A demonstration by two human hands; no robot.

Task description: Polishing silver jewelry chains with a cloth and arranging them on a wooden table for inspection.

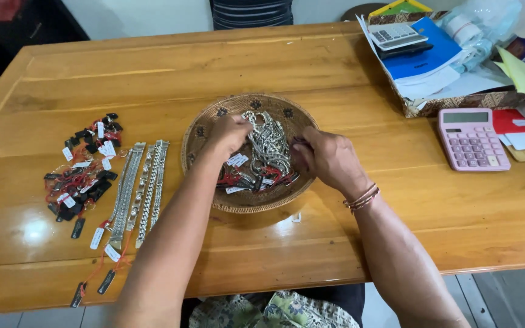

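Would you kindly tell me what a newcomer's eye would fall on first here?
Both hands, left hand and right hand, dig into a heap of silver chains in a round woven basket at the middle of the wooden table. Left of it lie flat silver bracelets in a row; a pink calculator sits to the right.

Chains [267, 146] in basket [202, 130], calc [472, 138] right.
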